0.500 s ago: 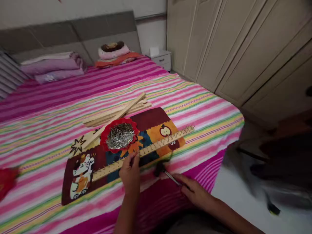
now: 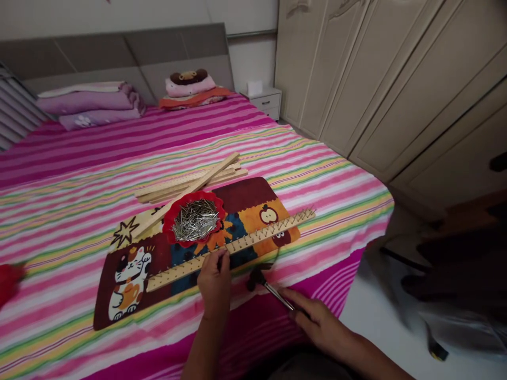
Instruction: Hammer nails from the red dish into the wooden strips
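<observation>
A long wooden strip [image 2: 253,238] studded with a row of nails lies across a colourful cartoon mat [image 2: 130,274] on the striped bed. My left hand [image 2: 215,282] rests at the strip's middle, its fingers pinched on a nail I can barely see. My right hand [image 2: 317,321] grips the metal handle of a small hammer [image 2: 264,281], whose dark head hangs just right of the left hand, near the strip. A red scalloped dish [image 2: 176,209] full of loose nails sits on the mat just behind the strip.
A bundle of bare wooden strips [image 2: 190,182] lies behind the dish. Folded bedding [image 2: 89,103] and a cushion pile [image 2: 192,87] sit by the headboard. A white nightstand [image 2: 264,99] and beige wardrobe doors [image 2: 376,79] stand at right. Something red [image 2: 8,282] shows at the left edge.
The view has shifted slightly. The hammer head has lifted a little toward the strip. My left hand stays pinched at the same spot on the strip.
</observation>
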Action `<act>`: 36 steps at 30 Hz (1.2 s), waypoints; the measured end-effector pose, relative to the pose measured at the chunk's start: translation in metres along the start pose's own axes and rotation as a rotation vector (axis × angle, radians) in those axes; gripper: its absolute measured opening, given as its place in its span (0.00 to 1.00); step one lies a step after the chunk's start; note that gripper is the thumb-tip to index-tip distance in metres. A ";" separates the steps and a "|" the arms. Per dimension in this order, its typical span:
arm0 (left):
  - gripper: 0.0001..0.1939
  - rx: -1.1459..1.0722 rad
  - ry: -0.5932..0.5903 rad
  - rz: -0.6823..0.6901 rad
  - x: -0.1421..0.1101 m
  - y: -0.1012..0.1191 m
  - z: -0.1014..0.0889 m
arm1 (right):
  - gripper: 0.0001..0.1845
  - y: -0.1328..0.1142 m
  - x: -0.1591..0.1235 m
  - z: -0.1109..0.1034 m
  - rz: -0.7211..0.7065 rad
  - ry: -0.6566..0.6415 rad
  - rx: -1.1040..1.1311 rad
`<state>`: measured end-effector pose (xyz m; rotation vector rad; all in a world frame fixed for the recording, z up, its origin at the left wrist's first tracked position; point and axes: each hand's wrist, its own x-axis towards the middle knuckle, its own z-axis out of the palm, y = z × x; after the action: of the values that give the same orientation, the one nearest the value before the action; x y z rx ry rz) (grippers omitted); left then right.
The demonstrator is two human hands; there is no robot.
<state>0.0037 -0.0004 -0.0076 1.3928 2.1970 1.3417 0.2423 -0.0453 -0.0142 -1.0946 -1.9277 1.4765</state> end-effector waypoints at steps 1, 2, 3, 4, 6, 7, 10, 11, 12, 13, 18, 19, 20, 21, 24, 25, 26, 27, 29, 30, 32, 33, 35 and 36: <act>0.12 0.001 -0.001 0.015 -0.001 -0.001 0.000 | 0.26 -0.010 0.000 -0.003 -0.009 -0.011 -0.009; 0.12 -0.002 0.003 0.025 -0.001 -0.002 0.000 | 0.26 -0.022 0.000 -0.006 -0.023 -0.013 -0.024; 0.12 -0.006 0.006 0.031 -0.002 -0.002 0.001 | 0.26 -0.034 0.002 -0.009 -0.044 0.007 -0.048; 0.12 -0.010 0.009 0.037 -0.002 -0.003 0.001 | 0.27 -0.045 0.005 -0.012 -0.070 0.023 -0.077; 0.11 -0.009 0.006 0.048 -0.003 -0.005 0.002 | 0.26 -0.066 0.014 -0.017 -0.130 0.040 -0.135; 0.11 -0.002 0.005 0.055 -0.003 -0.006 0.003 | 0.26 -0.075 0.019 -0.018 -0.171 0.044 -0.163; 0.10 0.012 0.018 0.090 -0.004 -0.008 0.005 | 0.26 -0.090 0.035 -0.020 -0.322 0.111 -0.253; 0.10 0.010 0.023 0.106 -0.004 -0.008 0.005 | 0.27 -0.092 0.039 -0.020 -0.363 0.139 -0.275; 0.10 0.007 0.027 0.122 -0.004 -0.009 0.006 | 0.27 -0.092 0.043 -0.019 -0.391 0.160 -0.294; 0.10 0.004 0.028 0.134 -0.005 -0.009 0.006 | 0.27 -0.092 0.046 -0.019 -0.399 0.168 -0.314; 0.09 0.010 0.010 0.143 -0.007 -0.012 0.007 | 0.27 -0.089 0.049 -0.017 -0.248 0.064 -0.437; 0.08 0.010 0.009 0.144 -0.007 -0.012 0.007 | 0.27 -0.090 0.046 -0.017 -0.232 0.049 -0.421; 0.08 0.010 0.011 0.143 -0.007 -0.012 0.007 | 0.27 -0.093 0.042 -0.018 -0.227 0.035 -0.387; 0.08 0.008 0.013 0.139 -0.007 -0.012 0.007 | 0.27 -0.096 0.038 -0.019 -0.225 0.027 -0.345; 0.08 -0.007 0.012 0.128 -0.005 -0.011 0.007 | 0.28 -0.101 0.022 -0.023 -0.178 -0.003 -0.229; 0.09 -0.010 0.014 0.124 -0.004 -0.011 0.007 | 0.28 -0.099 0.017 -0.023 -0.151 -0.007 -0.203; 0.09 -0.012 0.016 0.121 -0.003 -0.010 0.007 | 0.28 -0.094 0.012 -0.024 -0.127 -0.006 -0.182; 0.09 -0.011 0.014 0.116 -0.003 -0.009 0.007 | 0.28 -0.087 0.008 -0.023 -0.103 -0.004 -0.162; 0.10 -0.001 0.002 0.108 -0.003 -0.008 0.005 | 0.27 -0.068 0.002 -0.020 -0.061 -0.009 -0.125; 0.10 0.007 -0.008 0.110 -0.004 -0.007 0.003 | 0.26 -0.057 0.000 -0.018 -0.042 -0.015 -0.106; 0.10 0.029 -0.017 0.127 -0.004 -0.003 -0.002 | 0.25 -0.035 -0.001 -0.011 -0.003 -0.017 -0.076; 0.11 0.044 -0.009 0.139 -0.003 -0.001 -0.006 | 0.24 -0.024 -0.002 -0.008 0.020 -0.015 -0.068; 0.12 0.086 0.025 0.160 0.003 0.004 -0.017 | 0.23 -0.006 -0.001 -0.002 0.056 -0.002 -0.046; 0.12 0.112 0.045 0.168 0.010 0.007 -0.022 | 0.23 0.001 -0.001 0.001 0.067 0.005 -0.035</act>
<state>-0.0106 -0.0047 0.0127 1.6356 2.2595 1.3330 0.2425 -0.0465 -0.0157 -1.1882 -1.9375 1.4783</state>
